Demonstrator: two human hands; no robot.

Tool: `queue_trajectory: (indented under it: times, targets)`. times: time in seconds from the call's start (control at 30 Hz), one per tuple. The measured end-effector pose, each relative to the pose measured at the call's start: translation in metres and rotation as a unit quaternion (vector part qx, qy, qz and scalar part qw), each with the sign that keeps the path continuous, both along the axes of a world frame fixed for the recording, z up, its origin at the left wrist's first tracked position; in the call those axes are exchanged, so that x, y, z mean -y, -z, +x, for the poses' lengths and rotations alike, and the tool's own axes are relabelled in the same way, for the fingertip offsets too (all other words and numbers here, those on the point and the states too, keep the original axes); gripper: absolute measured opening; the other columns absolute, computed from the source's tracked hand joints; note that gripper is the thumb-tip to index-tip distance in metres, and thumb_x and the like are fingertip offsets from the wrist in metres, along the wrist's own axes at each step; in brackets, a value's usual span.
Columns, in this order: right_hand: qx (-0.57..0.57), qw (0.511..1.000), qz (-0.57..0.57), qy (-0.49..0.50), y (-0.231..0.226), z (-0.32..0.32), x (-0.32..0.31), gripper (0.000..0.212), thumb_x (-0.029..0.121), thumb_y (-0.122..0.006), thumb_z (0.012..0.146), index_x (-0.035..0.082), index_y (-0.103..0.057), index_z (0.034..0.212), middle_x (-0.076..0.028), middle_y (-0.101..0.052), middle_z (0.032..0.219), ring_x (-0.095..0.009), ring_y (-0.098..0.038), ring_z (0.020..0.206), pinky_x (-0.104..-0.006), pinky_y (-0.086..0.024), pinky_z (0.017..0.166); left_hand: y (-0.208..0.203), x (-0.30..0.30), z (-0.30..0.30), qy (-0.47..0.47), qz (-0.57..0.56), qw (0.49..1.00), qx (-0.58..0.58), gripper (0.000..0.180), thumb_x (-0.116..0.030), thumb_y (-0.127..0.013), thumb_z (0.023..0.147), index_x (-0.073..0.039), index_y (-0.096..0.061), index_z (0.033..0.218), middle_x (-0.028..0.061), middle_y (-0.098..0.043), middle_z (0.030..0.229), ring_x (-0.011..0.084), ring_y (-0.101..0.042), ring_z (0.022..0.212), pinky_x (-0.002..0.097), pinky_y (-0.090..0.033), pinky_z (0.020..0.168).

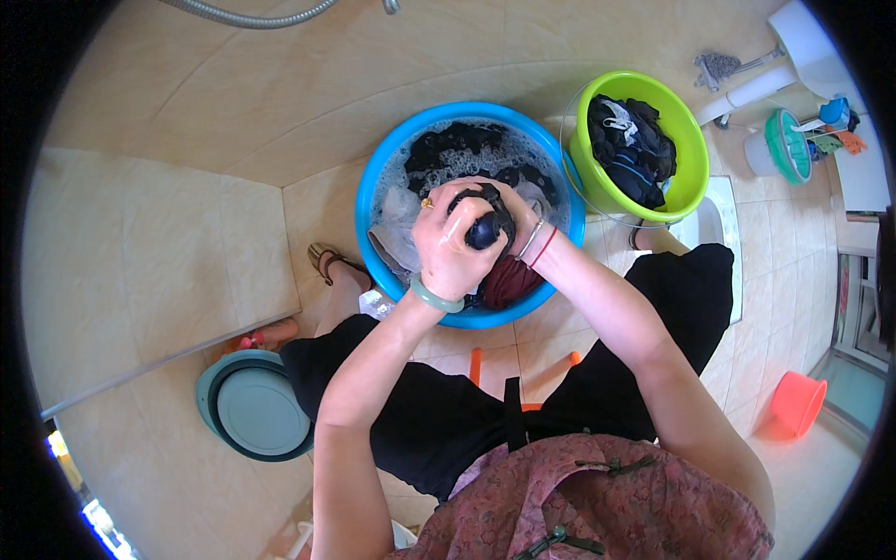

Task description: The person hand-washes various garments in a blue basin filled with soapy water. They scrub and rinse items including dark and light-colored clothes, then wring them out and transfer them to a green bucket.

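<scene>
A blue basin (pixel 373 177) of soapy water and dark laundry stands on the tiled floor between my feet. My left hand (pixel 450 245), with a ring and a pale green bangle, and my right hand (pixel 515 207), with thin bracelets, both grip a wet dark garment (pixel 483 227) bunched over the basin. The right hand is partly hidden behind the left hand and the cloth. A dark red garment (pixel 509 280) lies at the basin's near rim, below my hands.
A lime green bucket (pixel 686 191) holding dark clothes stands right of the basin. A teal basin (pixel 254 409) lies at lower left, an orange bucket (pixel 795 403) at right. A tiled wall and a metal shower hose (pixel 252 17) are ahead. A mop and a white fixture stand at upper right.
</scene>
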State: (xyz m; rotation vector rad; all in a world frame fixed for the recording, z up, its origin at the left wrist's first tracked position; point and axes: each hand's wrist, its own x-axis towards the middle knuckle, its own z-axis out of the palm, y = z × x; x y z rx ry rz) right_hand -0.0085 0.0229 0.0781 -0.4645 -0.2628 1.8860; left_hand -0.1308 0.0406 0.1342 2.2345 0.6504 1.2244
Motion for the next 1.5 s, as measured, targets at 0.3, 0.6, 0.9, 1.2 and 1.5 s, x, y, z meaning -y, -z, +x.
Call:
queue_trajectory:
  times: [0.3, 0.6, 0.9, 1.2, 1.5]
  targets:
    - [0.261, 0.907, 0.329, -0.040, -0.001, 0.016, -0.012, 0.025, 0.009, -0.047, 0.090, 0.004, -0.059, 0.113, -0.006, -0.062, 0.108, -0.016, -0.057, 0.102, -0.0309, -0.044, 0.096, -0.025, -0.001, 0.000, 0.049, 0.114, 0.990, -0.073, 0.028, -0.012, -0.073, 0.049, -0.017, -0.059, 0.072, 0.0033, -0.059, 0.087, 0.0265, -0.059, 0.078, 0.0370, -0.049, 0.071]
    - [0.033, 0.993, -0.112, -0.031, 0.041, 0.018, -0.018, 0.024, 0.027, -0.055, 0.092, 0.006, -0.062, 0.103, -0.010, -0.066, 0.097, -0.019, -0.065, 0.090, -0.0338, -0.055, 0.079, 0.004, -0.028, -0.001, 0.051, -0.016, 0.995, -0.080, 0.024, -0.009, -0.072, 0.064, -0.006, -0.060, 0.084, 0.0104, -0.063, 0.094, 0.0286, -0.061, 0.086, 0.0359, -0.049, 0.080]
    - [-0.058, 0.959, -0.207, 0.183, 0.063, 0.043, 0.019, 0.056, 0.053, -0.049, 0.093, 0.008, -0.058, 0.125, -0.010, -0.063, 0.123, -0.025, -0.060, 0.112, -0.0443, -0.044, 0.099, 0.060, -0.039, 0.004, 0.059, -0.712, 0.683, 0.151, 0.074, -0.053, -0.058, 0.088, -0.027, -0.025, 0.148, 0.0049, -0.030, 0.150, 0.0266, -0.031, 0.136, 0.0661, -0.031, 0.095]
    - [-0.103, 0.875, -0.110, 0.461, 0.014, 0.123, 0.057, 0.075, 0.070, -0.034, 0.089, 0.015, -0.044, 0.139, -0.008, -0.047, 0.141, -0.029, -0.045, 0.127, -0.0484, -0.033, 0.108, 0.031, -0.005, 0.154, 0.215, -0.578, 0.771, 0.156, 0.062, -0.028, -0.065, 0.090, -0.010, -0.040, 0.143, 0.0125, -0.040, 0.145, 0.0204, -0.036, 0.135, 0.0313, -0.028, 0.110]
    - [-0.194, 0.806, -0.064, 0.555, 0.080, 0.219, 0.059, 0.070, 0.060, -0.032, 0.095, 0.012, -0.030, 0.145, -0.013, -0.029, 0.150, -0.034, -0.030, 0.137, -0.0506, -0.024, 0.114, 0.078, 0.025, 0.235, 0.282, -0.591, 0.749, 0.097, 0.053, -0.029, -0.053, 0.096, -0.012, -0.039, 0.145, 0.0115, -0.001, 0.159, 0.0196, -0.013, 0.145, 0.0323, -0.012, 0.116]
